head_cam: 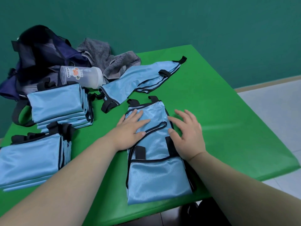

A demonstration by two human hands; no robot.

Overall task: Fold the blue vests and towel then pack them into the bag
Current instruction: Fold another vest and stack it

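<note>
**A:** Where is the vest [156,173]?

**B:** Centre frame, lying on the green table [228,119]. The left hand [130,132] presses it flat, fingers straight. The right hand [187,132] is spread wide at its right edge, gripping nothing.

**A:** What makes a good fold?

**B:** I'd smooth it out, tuck the black straps in, then match it to the folded stacks [57,103] at left. The bag [40,49] sits upper left.

The left forearm [70,176], at the lower left of the frame, and the right forearm [231,181], at the lower right, are shown bare up to the frame's edge. The left grip [130,131] and right grip [189,136], near the centre, are likewise bare, and a short fingernail can be made out on each thumb.
</note>
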